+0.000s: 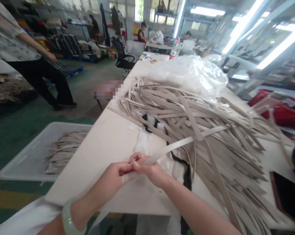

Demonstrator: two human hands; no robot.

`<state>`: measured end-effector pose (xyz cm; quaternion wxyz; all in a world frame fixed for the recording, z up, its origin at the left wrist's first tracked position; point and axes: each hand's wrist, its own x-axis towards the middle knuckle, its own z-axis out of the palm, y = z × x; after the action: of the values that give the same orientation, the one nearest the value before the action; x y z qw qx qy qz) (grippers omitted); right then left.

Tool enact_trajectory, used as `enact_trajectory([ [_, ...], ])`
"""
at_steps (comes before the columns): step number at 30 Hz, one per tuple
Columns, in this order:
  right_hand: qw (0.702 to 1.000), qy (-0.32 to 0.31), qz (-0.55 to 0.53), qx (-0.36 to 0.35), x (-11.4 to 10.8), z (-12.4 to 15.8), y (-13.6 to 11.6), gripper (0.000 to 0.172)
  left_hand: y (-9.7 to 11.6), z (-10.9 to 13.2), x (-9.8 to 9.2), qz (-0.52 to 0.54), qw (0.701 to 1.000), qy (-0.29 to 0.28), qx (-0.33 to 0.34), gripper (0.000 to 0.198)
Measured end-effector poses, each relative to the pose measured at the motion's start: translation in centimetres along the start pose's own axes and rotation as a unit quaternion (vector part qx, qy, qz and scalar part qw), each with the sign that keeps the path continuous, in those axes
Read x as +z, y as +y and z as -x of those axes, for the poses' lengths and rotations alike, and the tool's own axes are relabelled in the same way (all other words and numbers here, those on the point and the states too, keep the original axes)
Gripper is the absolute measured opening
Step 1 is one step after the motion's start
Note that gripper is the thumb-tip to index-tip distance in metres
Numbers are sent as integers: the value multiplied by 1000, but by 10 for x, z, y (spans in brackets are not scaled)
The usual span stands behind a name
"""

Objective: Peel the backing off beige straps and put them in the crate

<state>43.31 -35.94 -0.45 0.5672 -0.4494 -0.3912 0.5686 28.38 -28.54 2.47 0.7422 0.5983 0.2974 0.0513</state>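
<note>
Pale strip (172,147) above white workshop table (103,147)

This is looking like a factory workshop: long beige strips (167,99) are lying in bulk across a broad worktop (105,143), and more are lying in a plastic tub (22,163) beside it. Fluorescent tubes (207,12) are glowing overhead, a yellow stripe (15,199) is crossing the green floor (27,130), metal shelving (165,14) is standing behind, and a distant person (141,33) is working by a second worktop (161,46).

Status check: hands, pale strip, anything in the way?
Left hand and right hand: close together, fingers closed on pale strip. Strip runs away from hands onto heap of taupe strips. Heap crowds table just beyond; hands themselves unobstructed.
</note>
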Motion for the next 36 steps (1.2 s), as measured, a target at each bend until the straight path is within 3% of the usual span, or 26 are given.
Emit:
enact_trajectory([
  [3, 998, -47, 17, -35, 3, 0, -3, 28, 3, 4, -4, 14, 998, -17, -63, 32],
  [5, 999, -26, -44, -12, -1, -2, -4, 32, 1, 5, -13, -23, 994, -27, -103, 31],
  [8, 973, 163, -164, 5, -14, -11, -2, 31, -10, 0, -34, -95, 989, -40, -110, 41],
  [10, 951, 274, -140, -23, -22, -16, 1, 37, -17, -4, -45, -106, 990, -29, -92, 48],
  [11, 950, 291, -104, -40, -23, -17, 3, 39, -19, -5, -47, -100, 991, -25, -91, 50],
  [13, 968, 238, -49, -56, -20, -16, 7, 41, -20, -6, -47, -89, 991, -29, -98, 48],
  [16, 993, 89, -68, -26, -2, -8, 12, 47, -19, -8, -34, -117, 988, -51, -87, 41],
  [19, 999, 17, -49, 8, 13, -1, 16, 35, -19, -9, -23, -149, 985, -72, -51, 33],
  [22, 994, 34, -99, 31, 9, -3, 14, 31, -22, -9, -22, -165, 982, -77, -46, 33],
  [25, 969, 149, -195, 20, -7, -10, 8, 37, -21, -7, -26, -189, 978, -61, -66, 39],
  [27, 970, 186, -154, -28, -12, -12, 6, 42, -17, -5, -26, -185, 979, -46, -69, 39],
  [29, 986, 144, -57, -56, -6, -9, 7, 44, -13, -5, -23, -161, 985, -30, -58, 36],
  [31, 998, 54, 11, -33, 5, -3, 11, 43, -10, -4, -20, -130, 991, -20, -28, 35],
  [33, 1000, -3, 7, 2, 12, 0, 13, 42, -9, -3, -21, -109, 994, -18, -11, 37],
  [34, 1000, 0, -25, 9, 11, 0, 13, 43, -10, -2, -23, -106, 994, -25, -16, 38],
  [36, 992, 71, -105, -1, 3, -5, 12, 42, -12, 1, -29, -116, 991, -51, -49, 40],
])
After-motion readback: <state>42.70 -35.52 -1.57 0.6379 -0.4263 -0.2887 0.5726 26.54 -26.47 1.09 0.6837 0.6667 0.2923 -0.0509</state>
